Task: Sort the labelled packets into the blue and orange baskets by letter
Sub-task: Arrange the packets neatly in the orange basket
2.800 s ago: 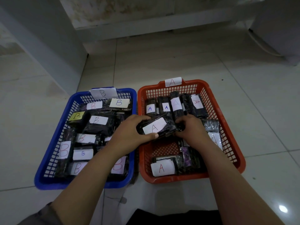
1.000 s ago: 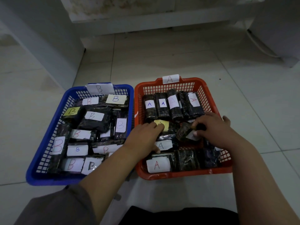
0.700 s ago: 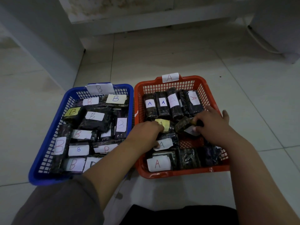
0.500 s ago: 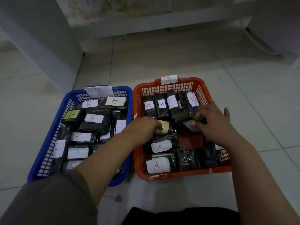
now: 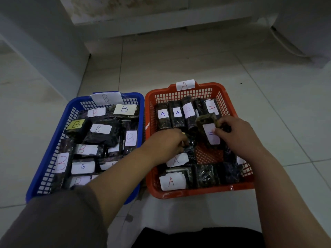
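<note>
Right hand point(image 5: 238, 135) pinches a labelled packet point(image 5: 208, 133) tilted above the far-right of the orange basket point(image 5: 231, 97); left hand point(image 5: 168, 142) curls on a packet beside it (grasp partly hidden). Film-wrapped, probably light and slippery: best held across its stiff edges.

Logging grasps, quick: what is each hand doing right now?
Left hand: fingers curled on a dark packet in the orange basket.
Right hand: pinches a white-labelled packet.

"B" tag on blue basket point(image 5: 138, 111), "A" tag on orange basket point(image 5: 228, 102)
</note>
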The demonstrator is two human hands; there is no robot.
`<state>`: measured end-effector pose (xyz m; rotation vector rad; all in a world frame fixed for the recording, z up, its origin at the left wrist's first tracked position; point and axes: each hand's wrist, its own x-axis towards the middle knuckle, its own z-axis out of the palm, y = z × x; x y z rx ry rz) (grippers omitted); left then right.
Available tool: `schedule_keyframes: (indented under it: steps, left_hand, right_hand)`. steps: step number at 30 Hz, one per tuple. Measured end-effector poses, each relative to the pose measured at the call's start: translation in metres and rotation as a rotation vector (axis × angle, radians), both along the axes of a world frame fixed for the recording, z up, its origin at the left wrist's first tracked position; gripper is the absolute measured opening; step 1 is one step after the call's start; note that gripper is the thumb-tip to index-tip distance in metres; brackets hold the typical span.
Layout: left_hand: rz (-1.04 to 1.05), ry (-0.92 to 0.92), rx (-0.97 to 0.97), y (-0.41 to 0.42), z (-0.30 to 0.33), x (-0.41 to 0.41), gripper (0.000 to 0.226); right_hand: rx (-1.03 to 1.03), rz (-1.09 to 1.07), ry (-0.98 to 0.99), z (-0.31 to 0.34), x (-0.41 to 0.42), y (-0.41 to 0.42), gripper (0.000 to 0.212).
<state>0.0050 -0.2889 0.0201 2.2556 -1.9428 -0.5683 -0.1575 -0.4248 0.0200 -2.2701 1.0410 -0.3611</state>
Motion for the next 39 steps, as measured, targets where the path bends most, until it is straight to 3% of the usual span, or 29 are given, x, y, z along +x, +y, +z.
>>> schedule_keyframes:
  steps: [2, 7, 10, 15, 19, 34, 39]
  left_hand:
    - [0.006, 0.130, -0.002, 0.009, 0.004, -0.011, 0.022]
    - [-0.018, 0.203, 0.454, 0.023, 0.001, -0.013, 0.043]
    - [-0.035, 0.292, 0.469, 0.032, 0.003, -0.012, 0.051]
    - [-0.062, 0.230, 0.477, 0.038, 0.004, -0.019, 0.068]
    - [-0.061, 0.234, 0.501, 0.037, 0.006, -0.016, 0.062]
    - [-0.031, 0.187, 0.447, 0.037, 0.002, -0.020, 0.056]
    - [-0.001, 0.260, 0.430, 0.037, 0.010, -0.014, 0.051]
  right_hand:
    - [0.002, -0.004, -0.009, 0.000, -0.001, -0.002, 0.010]
    - [0.004, 0.007, 0.032, 0.000, -0.004, 0.000, 0.013]
    - [-0.070, 0.002, 0.123, 0.002, -0.006, 0.003, 0.011]
    - [-0.111, 0.011, 0.030, 0.011, -0.003, 0.008, 0.011]
    - [-0.001, 0.011, -0.099, 0.012, -0.007, 0.007, 0.010]
    - [0.040, 0.051, -0.092, -0.002, -0.006, 0.002, 0.009]
    - [0.039, 0.071, -0.059, 0.001, -0.005, 0.004, 0.008]
